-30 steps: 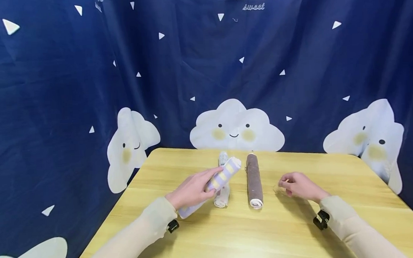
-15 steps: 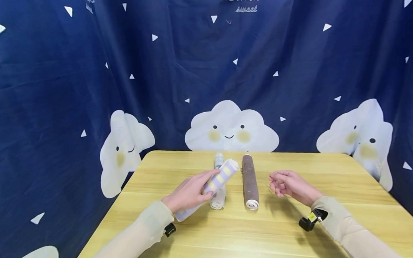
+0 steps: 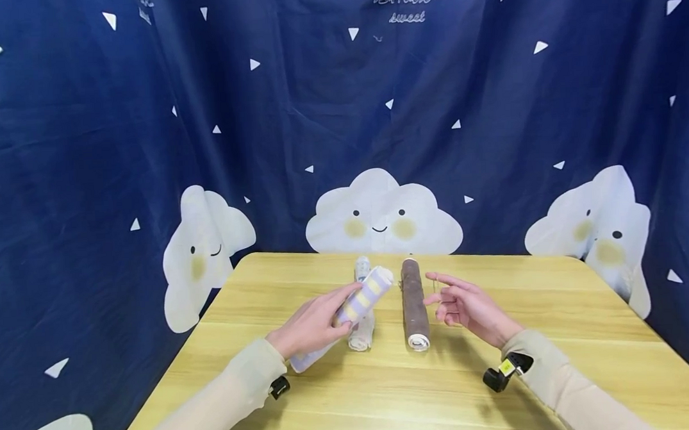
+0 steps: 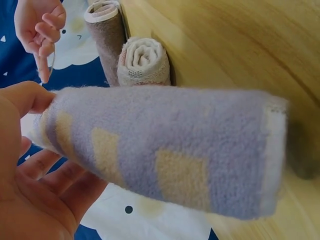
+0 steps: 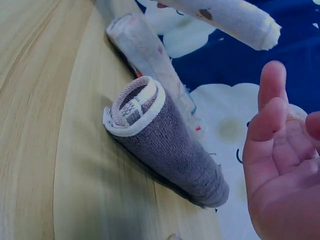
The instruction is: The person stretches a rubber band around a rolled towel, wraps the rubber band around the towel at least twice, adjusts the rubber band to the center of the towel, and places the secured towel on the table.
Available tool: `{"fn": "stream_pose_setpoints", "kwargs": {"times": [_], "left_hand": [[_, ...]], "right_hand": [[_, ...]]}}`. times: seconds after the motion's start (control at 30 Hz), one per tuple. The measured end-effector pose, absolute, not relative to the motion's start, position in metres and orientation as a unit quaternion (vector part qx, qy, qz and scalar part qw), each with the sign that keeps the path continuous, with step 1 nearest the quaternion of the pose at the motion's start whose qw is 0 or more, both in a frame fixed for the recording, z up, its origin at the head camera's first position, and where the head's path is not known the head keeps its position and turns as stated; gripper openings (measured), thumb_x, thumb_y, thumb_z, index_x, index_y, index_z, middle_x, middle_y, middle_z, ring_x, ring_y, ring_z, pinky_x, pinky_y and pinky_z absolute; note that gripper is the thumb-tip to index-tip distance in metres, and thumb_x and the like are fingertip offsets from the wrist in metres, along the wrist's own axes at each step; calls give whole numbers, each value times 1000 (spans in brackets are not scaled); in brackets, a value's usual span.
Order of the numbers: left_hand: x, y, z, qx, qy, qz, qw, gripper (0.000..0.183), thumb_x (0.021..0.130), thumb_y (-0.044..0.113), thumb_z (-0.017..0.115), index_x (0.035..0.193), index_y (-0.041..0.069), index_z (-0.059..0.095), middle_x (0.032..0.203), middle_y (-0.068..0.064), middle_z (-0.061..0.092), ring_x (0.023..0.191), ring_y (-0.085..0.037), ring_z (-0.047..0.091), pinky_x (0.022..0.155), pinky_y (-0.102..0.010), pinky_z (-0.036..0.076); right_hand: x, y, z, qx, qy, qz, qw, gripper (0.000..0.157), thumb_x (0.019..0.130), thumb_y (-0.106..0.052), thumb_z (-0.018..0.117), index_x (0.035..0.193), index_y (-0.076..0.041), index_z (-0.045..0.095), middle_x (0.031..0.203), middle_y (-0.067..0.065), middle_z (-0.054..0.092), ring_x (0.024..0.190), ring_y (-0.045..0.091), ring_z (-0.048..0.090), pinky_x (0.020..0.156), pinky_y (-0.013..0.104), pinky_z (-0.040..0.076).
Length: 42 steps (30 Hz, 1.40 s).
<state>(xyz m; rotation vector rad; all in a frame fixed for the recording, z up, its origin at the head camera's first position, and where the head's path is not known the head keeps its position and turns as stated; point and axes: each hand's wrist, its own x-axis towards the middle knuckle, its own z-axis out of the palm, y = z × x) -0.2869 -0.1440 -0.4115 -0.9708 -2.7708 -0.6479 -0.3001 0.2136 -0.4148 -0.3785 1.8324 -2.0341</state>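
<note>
My left hand grips a rolled towel with lavender and pale yellow blocks, thumb on one side and fingers on the other. The roll slants over a whitish rolled towel, partly covering it in the head view. Right of that lies a brown rolled towel with a white-edged end. My right hand is raised close beside the brown roll, index finger extended and other fingers loosely bent. A thin, yellowish elastic band loops on its fingers; part of it is hidden behind them.
The rolls are on a pale wooden table with rounded far corners. Behind and beside it hangs a dark blue curtain with clouds and triangles. A small yellowish thing shows at the bottom of the right wrist view.
My right hand has moved left toward the brown roll, and its fingers have spread from a pinch. The left hand still holds the lavender-and-yellow roll in nearly the same pose.
</note>
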Motion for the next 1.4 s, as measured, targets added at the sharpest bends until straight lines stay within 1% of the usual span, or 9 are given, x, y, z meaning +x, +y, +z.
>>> {"fn": "stream_pose_setpoints", "kwargs": {"times": [0.1, 0.17, 0.33, 0.5, 0.73, 0.93, 1.1, 1.23, 1.4], "left_hand": [[-286, -144, -412, -321, -920, -215, 72, 74, 93, 30, 64, 158, 33, 28, 148, 5, 52, 106, -10, 61, 86, -35, 54], [-285, -144, -413, -321, -920, -214, 74, 75, 93, 30, 65, 158, 32, 28, 148, 4, 52, 105, -10, 61, 85, -35, 54], [-284, -144, -414, -322, -919, -212, 79, 76, 93, 30, 65, 159, 33, 26, 147, 3, 53, 104, -11, 61, 84, -35, 54], [-284, -145, -414, -328, -917, -211, 85, 77, 93, 31, 65, 159, 34, 25, 144, 2, 55, 100, -11, 61, 81, -33, 54], [-287, -144, -408, -338, -913, -209, 91, 80, 90, 28, 66, 157, 40, 26, 150, 5, 50, 101, -9, 60, 80, -31, 53], [-282, -142, -406, -338, -912, -222, 70, 85, 85, 25, 67, 156, 44, 24, 154, 8, 43, 102, -10, 58, 81, -30, 51], [-278, -140, -410, -341, -908, -235, 68, 79, 85, 21, 66, 152, 43, 31, 146, 9, 50, 99, -10, 58, 80, -30, 51], [-274, -137, -412, -341, -902, -256, 66, 67, 89, 19, 60, 149, 41, 36, 140, 10, 54, 95, -10, 58, 79, -29, 50], [-275, -135, -413, -328, -900, -281, 51, 62, 93, 24, 54, 150, 41, 35, 142, 11, 51, 98, -11, 58, 79, -30, 50]], "right_hand": [[-301, 211, -416, -133, 650, -727, 180, 51, 107, -10, 32, 157, -19, 32, 119, 11, 71, 76, 15, 66, 65, 24, 48], [-301, 209, -417, -131, 656, -725, 163, 50, 108, -11, 35, 157, -18, 35, 117, 12, 72, 78, 16, 67, 64, 24, 48], [-302, 207, -420, -144, 694, -697, 112, 50, 105, -17, 50, 153, -6, 41, 91, 9, 74, 78, 16, 69, 59, 24, 46], [-302, 205, -417, -152, 704, -686, 105, 50, 105, -21, 53, 151, -4, 43, 73, 4, 67, 63, 14, 65, 53, 22, 41], [-305, 205, -413, -165, 692, -691, 128, 43, 104, -17, 52, 148, -13, 51, 67, 2, 63, 52, 14, 60, 51, 23, 37], [-301, 205, -416, -201, 689, -677, 161, 53, 101, -14, 59, 151, -9, 45, 81, 6, 72, 58, 14, 63, 52, 23, 33], [-295, 200, -416, -220, 698, -658, 174, 49, 98, -17, 65, 146, -11, 53, 86, 11, 74, 61, 16, 65, 53, 22, 37], [-292, 197, -418, -238, 699, -649, 184, 49, 98, -12, 64, 146, -9, 53, 79, 7, 73, 61, 15, 65, 52, 21, 38], [-293, 195, -419, -271, 705, -625, 197, 51, 99, -11, 62, 148, -8, 49, 64, 3, 67, 54, 13, 61, 48, 20, 38]]}}
